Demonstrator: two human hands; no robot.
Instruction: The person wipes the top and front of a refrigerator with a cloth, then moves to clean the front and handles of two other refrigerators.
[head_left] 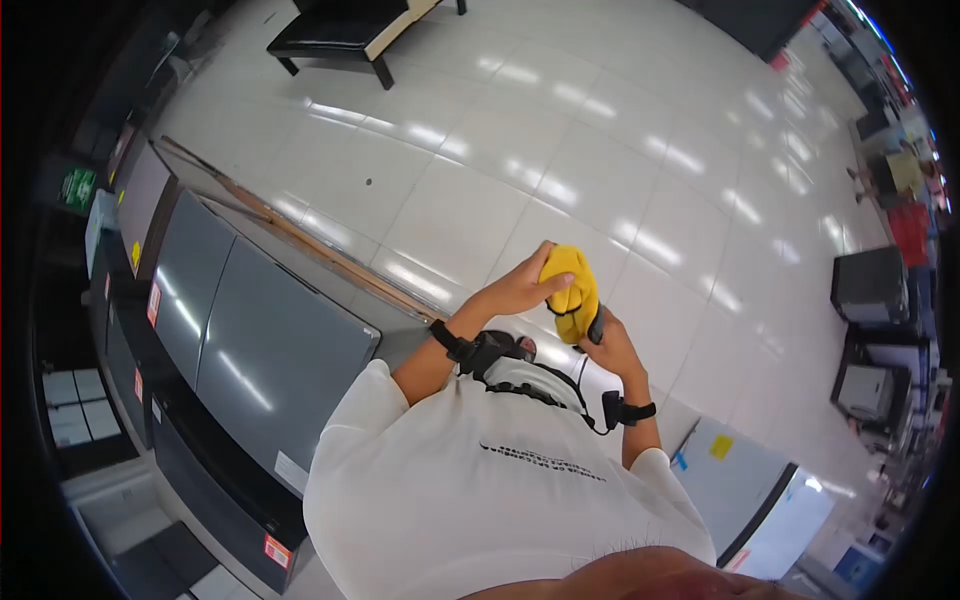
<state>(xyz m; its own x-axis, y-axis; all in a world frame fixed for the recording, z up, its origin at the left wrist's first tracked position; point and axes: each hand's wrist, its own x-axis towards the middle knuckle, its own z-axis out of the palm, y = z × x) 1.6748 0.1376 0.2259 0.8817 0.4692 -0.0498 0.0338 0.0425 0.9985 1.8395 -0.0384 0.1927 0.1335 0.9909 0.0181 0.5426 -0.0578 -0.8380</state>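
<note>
A yellow cloth point(573, 285) with dark edging and a dark grey part at its lower right is bunched up in front of my chest. My left hand point(522, 285) grips its upper left side, with the thumb lying across the yellow fabric. At the lower right end, my right hand point(612, 348) pinches the grey part. Both hands are closed on the cloth, and some fingers are hidden behind it. Black straps with small devices sit around both wrists, and a cable hangs near the right one.
Large grey refrigerators point(270, 340) stand close on my left, with wooden boarding point(300, 235) beside them. Another refrigerator point(735, 465) is at the lower right. A black padded bench point(345, 30) stands ahead on the shiny tiled floor point(450, 200). Dark appliances point(870, 287) and a person point(895, 175) are far right.
</note>
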